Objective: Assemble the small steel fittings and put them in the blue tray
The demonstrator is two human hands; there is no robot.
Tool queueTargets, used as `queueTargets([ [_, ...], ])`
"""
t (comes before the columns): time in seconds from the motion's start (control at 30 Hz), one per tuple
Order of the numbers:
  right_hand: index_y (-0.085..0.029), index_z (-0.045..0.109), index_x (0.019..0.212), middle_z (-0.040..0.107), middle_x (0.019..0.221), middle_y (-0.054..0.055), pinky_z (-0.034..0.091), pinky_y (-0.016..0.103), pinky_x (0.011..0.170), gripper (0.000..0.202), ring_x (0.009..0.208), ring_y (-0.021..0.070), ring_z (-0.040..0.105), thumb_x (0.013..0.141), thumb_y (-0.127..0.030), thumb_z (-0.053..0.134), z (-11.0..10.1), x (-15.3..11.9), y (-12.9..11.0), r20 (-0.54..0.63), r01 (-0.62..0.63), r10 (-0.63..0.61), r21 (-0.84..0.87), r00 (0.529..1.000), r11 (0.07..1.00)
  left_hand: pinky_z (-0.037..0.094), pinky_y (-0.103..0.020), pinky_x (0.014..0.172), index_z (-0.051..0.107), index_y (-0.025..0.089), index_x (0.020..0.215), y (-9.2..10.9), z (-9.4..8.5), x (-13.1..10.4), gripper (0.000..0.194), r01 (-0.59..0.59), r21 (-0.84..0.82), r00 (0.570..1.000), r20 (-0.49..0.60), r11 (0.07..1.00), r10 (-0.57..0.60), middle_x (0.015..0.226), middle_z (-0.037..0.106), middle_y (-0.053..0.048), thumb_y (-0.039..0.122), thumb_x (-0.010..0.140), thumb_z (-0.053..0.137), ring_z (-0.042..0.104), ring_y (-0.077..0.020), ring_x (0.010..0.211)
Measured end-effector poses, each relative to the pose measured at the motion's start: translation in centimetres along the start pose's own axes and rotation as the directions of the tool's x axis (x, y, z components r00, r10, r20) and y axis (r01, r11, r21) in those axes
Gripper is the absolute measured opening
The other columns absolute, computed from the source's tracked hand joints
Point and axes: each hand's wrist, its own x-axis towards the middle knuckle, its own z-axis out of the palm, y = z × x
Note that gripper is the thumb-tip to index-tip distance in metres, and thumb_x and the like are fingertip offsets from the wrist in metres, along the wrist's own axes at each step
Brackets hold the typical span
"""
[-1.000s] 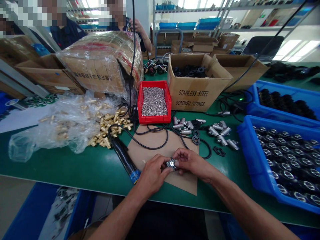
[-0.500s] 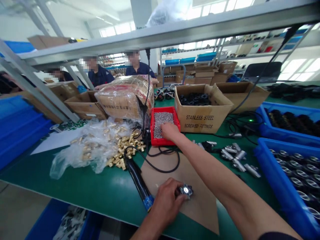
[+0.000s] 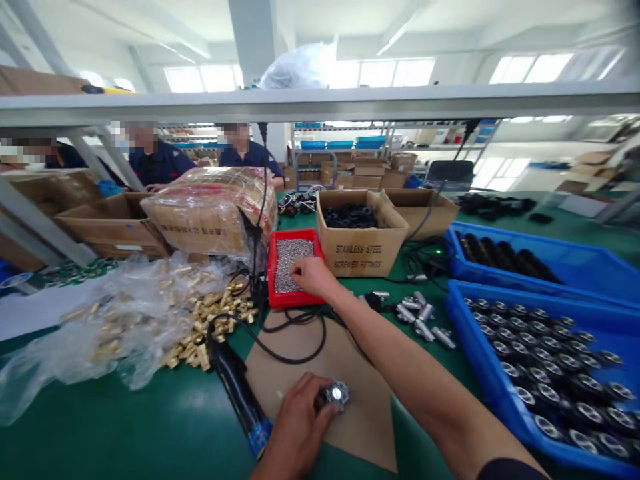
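Note:
My left hand (image 3: 303, 417) pinches a small silvery metal fitting (image 3: 337, 395) with a bright round face, low over a sheet of brown cardboard (image 3: 367, 420). Its thumb and fingers close on the fitting's left side. Farther off, my right hand (image 3: 313, 277) reaches into a red tray (image 3: 299, 300) filled with tiny shiny metal pieces (image 3: 295, 257), probably screws. The right fingers are bent together, their tips down among the pieces; what they grip is too small to make out. Beside my left hand lies a black corded tool (image 3: 237, 393), seemingly an electric screwdriver, with blue tape at its near end.
Brass fittings (image 3: 200, 333) spill from a plastic bag (image 3: 135, 327) on the left. Silver cylindrical parts (image 3: 420, 317) lie to the right, near blue bins (image 3: 470, 360) of black round parts. Cardboard boxes (image 3: 363, 257) stand behind the tray. Co-workers (image 3: 245, 150) sit across the bench.
The camera view has turned to the right and levelled, so everything sits farther left and more of the blue bins shows. Both hands keep their places at the fitting and in the tray.

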Motion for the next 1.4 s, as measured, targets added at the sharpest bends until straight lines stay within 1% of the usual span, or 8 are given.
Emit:
queueTargets([
  [0.27,-0.015,0.071,0.081,0.069,0.068,-0.001,0.043,0.017,0.055,0.018,0.063,0.0107,0.063,0.068,-0.008,0.060,0.4,-10.3,2.6,0.059,-0.097,0.082,0.327,0.995,0.940,0.043,-0.031,0.082,0.064,0.024,0.109,-1.0,0.2,0.1,0.023,-0.013,0.018,0.999,0.051,1.000,0.012,0.101,0.063,-0.003,0.025,0.087,0.058,0.059,-0.0191,0.089],
  [0.37,-0.014,0.068,0.082,0.066,0.061,-0.001,0.044,0.017,0.050,0.017,0.054,0.0105,0.062,0.071,-0.008,0.056,1.0,-13.5,3.9,0.172,-0.179,0.115,0.425,0.978,0.887,0.043,-0.031,0.082,0.064,0.024,0.108,-1.0,0.2,0.0,0.022,-0.015,0.027,0.999,0.028,1.000,0.015,0.100,0.063,-0.003,0.024,0.086,0.059,0.059,-0.0190,0.088],
  [0.5,-0.013,0.067,0.091,0.070,0.069,0.003,0.047,0.020,0.049,0.019,0.054,0.0119,0.063,0.080,-0.018,0.053,1.4,-16.2,5.0,0.320,-0.293,0.134,0.524,0.938,0.800,0.043,-0.030,0.078,0.065,0.025,0.104,-0.6,0.1,-0.1,0.021,-0.013,0.027,1.000,0.009,1.000,0.012,0.094,0.063,-0.002,0.022,0.083,0.062,0.059,-0.0180,0.084],
  [0.6,-0.015,0.069,0.093,0.070,0.072,0.003,0.046,0.021,0.053,0.020,0.058,0.0118,0.062,0.080,-0.018,0.054,1.4,-17.3,5.0,0.351,-0.299,0.118,0.524,0.929,0.798,0.043,-0.029,0.077,0.066,0.025,0.102,-0.3,0.0,-0.1,0.021,0.003,0.034,1.000,-0.008,0.999,-0.003,0.091,0.062,-0.001,0.021,0.082,0.064,0.059,-0.0174,0.083],
  [0.77,-0.016,0.072,0.088,0.070,0.074,0.002,0.044,0.021,0.059,0.018,0.064,0.0121,0.060,0.075,-0.013,0.058,1.2,-17.9,4.3,0.254,-0.187,0.082,0.423,0.964,0.886,0.043,-0.028,0.078,0.066,0.024,0.101,-0.2,0.0,-0.1,0.020,0.003,0.034,1.000,-0.023,0.999,-0.002,0.091,0.062,0.000,0.020,0.082,0.064,0.059,-0.0166,0.083],
  [1.0,-0.016,0.073,0.078,0.070,0.078,0.002,0.047,0.023,0.067,0.008,0.072,0.0141,0.063,0.075,-0.016,0.065,1.4,-18.3,3.8,0.339,-0.186,-0.007,0.533,0.941,0.826,0.043,-0.028,0.075,0.066,0.022,0.099,-0.3,0.1,-0.1,0.017,-0.009,0.042,0.999,-0.033,0.999,0.011,0.088,0.061,-0.001,0.021,0.082,0.063,0.058,-0.0174,0.081],
  [1.27,-0.014,0.064,0.073,0.066,0.065,0.001,0.041,0.020,0.052,0.010,0.057,0.0100,0.054,0.069,-0.022,0.069,3.3,-18.5,3.6,0.494,-0.470,0.141,0.644,0.858,0.603,0.042,-0.028,0.074,0.066,0.023,0.098,-0.4,0.1,-0.1,0.018,0.011,0.049,0.999,-0.032,0.999,-0.010,0.087,0.061,0.000,0.020,0.081,0.065,0.058,-0.0162,0.080],
  [1.4,-0.014,0.060,0.072,0.060,0.058,-0.002,0.036,0.019,0.043,0.018,0.046,0.0076,0.047,0.066,-0.028,0.070,3.5,-18.2,3.2,0.572,-0.591,0.214,0.630,0.792,0.505,0.042,-0.028,0.074,0.066,0.023,0.097,-0.4,0.0,-0.1,0.017,0.011,0.065,1.000,-0.025,0.998,-0.010,0.087,0.061,0.001,0.018,0.080,0.066,0.058,-0.0157,0.079],
])
